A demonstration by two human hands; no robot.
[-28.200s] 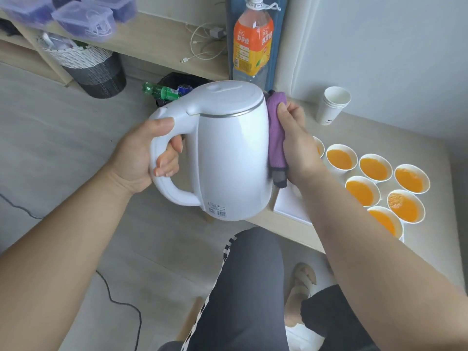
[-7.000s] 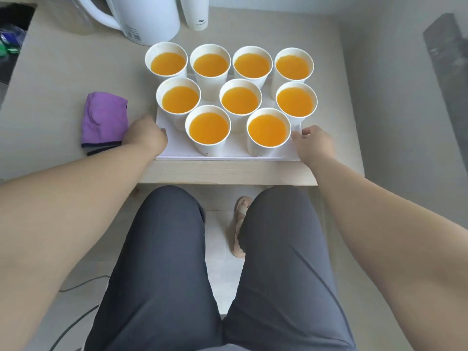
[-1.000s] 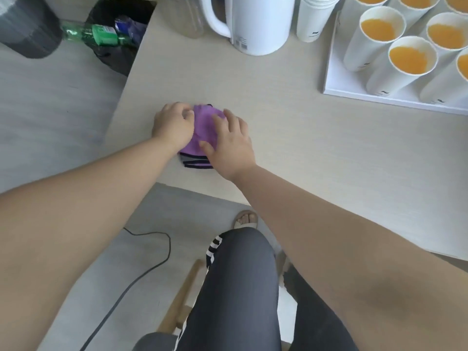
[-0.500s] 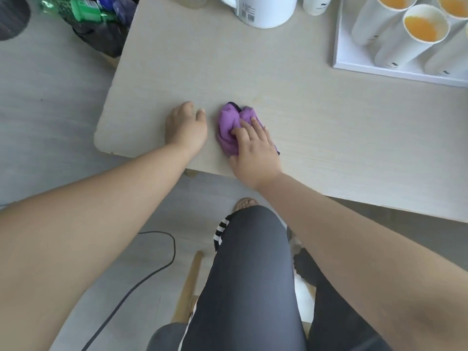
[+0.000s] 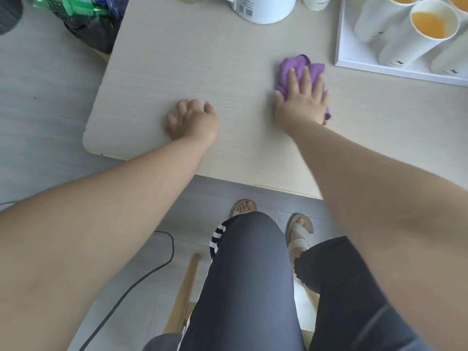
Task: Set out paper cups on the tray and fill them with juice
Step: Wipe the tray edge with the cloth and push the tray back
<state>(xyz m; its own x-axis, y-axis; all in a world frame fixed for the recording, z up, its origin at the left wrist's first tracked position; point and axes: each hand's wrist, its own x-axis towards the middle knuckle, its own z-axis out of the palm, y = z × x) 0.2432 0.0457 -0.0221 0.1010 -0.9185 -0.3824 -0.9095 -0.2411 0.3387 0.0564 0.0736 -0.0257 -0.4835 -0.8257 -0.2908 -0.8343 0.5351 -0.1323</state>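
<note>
A white tray [image 5: 354,62] sits at the top right of the pale wooden table [image 5: 190,59]. On it stand white paper cups; one cup [image 5: 428,24] shows orange juice, the others are cut off by the frame. My right hand [image 5: 302,102] lies flat with straight fingers on a crumpled purple cloth [image 5: 298,67], pressing it to the tabletop just left of the tray. My left hand [image 5: 191,119] rests on the bare tabletop near the front left corner, fingers loosely bent, holding nothing.
A white kettle [image 5: 263,8] stands at the table's far edge, with a stack of spare cups [image 5: 317,1] beside it. A dark bin bag with a green bottle [image 5: 81,8] sits on the floor at left. A cable [image 5: 141,274] runs over the floor near my legs.
My right hand has slid the purple cloth to the right across the table, towards the tray. My left hand has stayed on the tabletop, now well apart from the cloth.
</note>
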